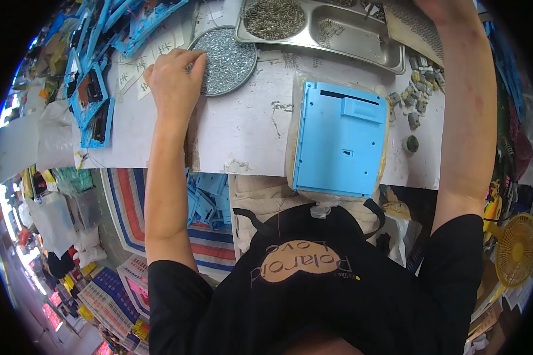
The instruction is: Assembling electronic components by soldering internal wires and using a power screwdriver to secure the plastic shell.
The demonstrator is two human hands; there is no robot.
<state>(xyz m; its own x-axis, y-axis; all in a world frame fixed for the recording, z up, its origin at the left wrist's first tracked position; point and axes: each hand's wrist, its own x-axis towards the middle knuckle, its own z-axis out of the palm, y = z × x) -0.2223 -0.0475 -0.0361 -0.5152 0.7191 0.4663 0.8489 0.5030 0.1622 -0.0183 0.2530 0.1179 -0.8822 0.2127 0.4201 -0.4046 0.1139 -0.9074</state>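
My left hand (pixel 176 76) is at the left rim of a round dish (pixel 256 59) filled with small silvery screws (pixel 225 56). Its fingers are curled in; whatever they hold, if anything, is hidden. At the top right, the frame edge cuts off my right hand (pixel 447 7), so its fingers do not show. It is nearest a tan sheet or board (pixel 411 26) covered with small metal pieces. Between my arms, close to the table's front edge, a light blue plastic panel (pixel 340 142) lies on a padded, plastic-wrapped pad (pixel 292 136). Neither hand touches the panel.
A steel compartment tray (pixel 397 58) at the back holds small metal parts. Small grey blocks (pixel 414 89) and a small round pot (pixel 410 144) sit right of the panel. Blue plastic frames (pixel 92 112) pile up at the left. A striped bag (pixel 137 207) holds more blue pieces below the table.
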